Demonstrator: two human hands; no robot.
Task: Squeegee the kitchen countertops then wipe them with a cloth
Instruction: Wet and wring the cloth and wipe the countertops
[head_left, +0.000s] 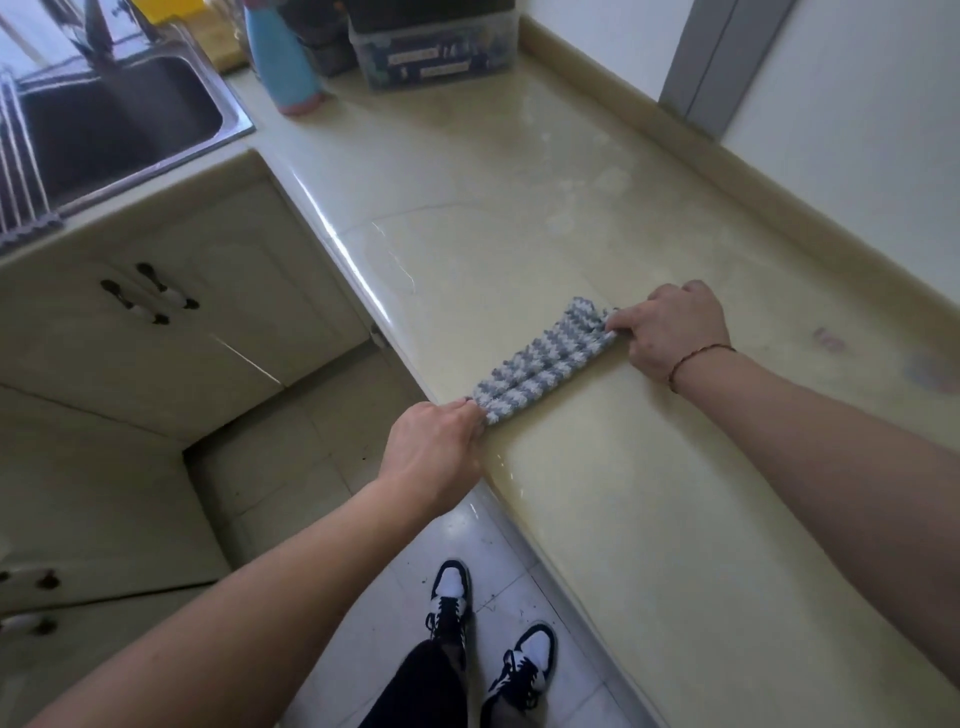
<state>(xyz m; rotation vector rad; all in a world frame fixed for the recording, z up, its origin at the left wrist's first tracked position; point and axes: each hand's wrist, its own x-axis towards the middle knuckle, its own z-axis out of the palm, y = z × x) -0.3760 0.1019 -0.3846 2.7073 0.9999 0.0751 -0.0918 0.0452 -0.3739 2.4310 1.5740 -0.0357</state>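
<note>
Between both sets of fingers, cloth (548, 364) lies stretched on tabletop (597, 519); left hand (436, 457) and right hand (672, 330) pinch its short ends.

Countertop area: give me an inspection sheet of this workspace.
Surface: beige countertop, glossy, wet streaks toward the far end.
Job's things: striped cloth folded into a strip, lying across the counter; no squeegee seen.
Clutter: blue bottle and plastic box at the far end.
Grippers: left hand grips the cloth's near end, right hand its far end.
Cables: nothing seen.
Surroundings: sink, cabinets, tiled floor.
</note>
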